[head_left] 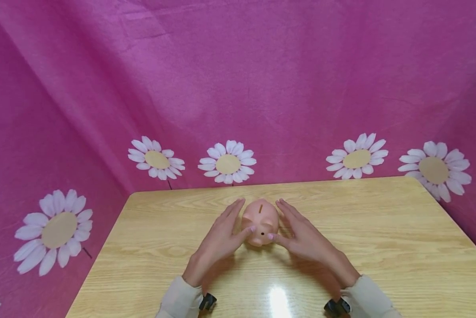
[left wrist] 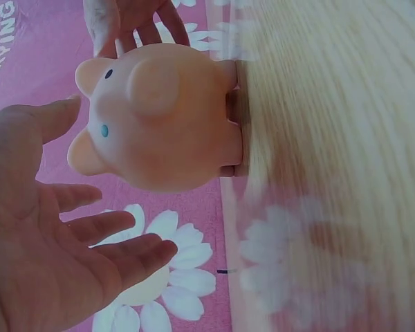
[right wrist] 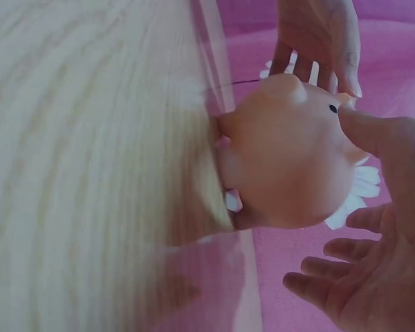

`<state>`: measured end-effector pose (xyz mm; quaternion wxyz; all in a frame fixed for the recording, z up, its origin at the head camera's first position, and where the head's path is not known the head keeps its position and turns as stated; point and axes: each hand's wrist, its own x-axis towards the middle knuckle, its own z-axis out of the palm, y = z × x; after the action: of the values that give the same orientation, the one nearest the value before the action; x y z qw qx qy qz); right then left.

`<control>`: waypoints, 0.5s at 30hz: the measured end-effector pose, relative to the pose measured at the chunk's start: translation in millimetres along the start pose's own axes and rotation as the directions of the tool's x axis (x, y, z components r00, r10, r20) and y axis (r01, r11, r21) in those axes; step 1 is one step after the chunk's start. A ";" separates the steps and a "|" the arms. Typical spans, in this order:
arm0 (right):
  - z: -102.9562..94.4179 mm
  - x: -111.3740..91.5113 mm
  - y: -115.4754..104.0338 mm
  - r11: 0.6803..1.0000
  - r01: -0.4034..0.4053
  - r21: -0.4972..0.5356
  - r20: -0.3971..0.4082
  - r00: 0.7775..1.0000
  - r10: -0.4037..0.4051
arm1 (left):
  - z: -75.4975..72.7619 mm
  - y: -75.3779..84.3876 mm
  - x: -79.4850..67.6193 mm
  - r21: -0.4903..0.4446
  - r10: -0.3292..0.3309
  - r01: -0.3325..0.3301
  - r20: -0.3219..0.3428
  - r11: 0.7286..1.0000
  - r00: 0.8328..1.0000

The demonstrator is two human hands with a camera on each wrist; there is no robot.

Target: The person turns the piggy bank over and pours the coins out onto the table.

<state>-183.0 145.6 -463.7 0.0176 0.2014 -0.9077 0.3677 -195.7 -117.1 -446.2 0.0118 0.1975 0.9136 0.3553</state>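
A pink piggy bank stands upright on its short legs, with a coin slot on its back and its snout facing me. To its left is my left hand, fingers straight and spread from the thumb; a gap shows between that hand and the piggy bank in the left wrist view. My right hand mirrors it on the other side. In the right wrist view its thumb overlaps the piggy bank's head; whether it touches, I cannot tell. Neither hand grips anything.
The piggy bank stands toward the back of a light wood-grain table. Behind and to the sides hangs a magenta cloth printed with white daisies. Dark wrist devices sit at both sleeve cuffs.
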 end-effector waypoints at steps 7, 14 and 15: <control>4.3 0.9 0.3 1.000 0.011 -0.016 -0.050 0.999 -0.011 | 1.5 -0.2 0.9 -0.018 0.014 -0.014 -0.002 1.000 1.000; 9.4 1.6 0.3 0.998 0.008 0.058 -0.043 0.999 -0.005 | 2.1 -2.9 -0.2 -0.064 0.026 -0.024 0.031 0.998 0.999; 10.4 1.9 0.4 0.997 0.010 0.078 -0.040 0.999 -0.006 | 2.2 -3.0 -0.6 -0.080 0.029 -0.026 0.037 0.996 0.999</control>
<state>-183.7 138.2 -471.1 0.0293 0.1982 -0.8914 0.4066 -195.8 -117.9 -449.8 0.0321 0.2160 0.8956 0.3875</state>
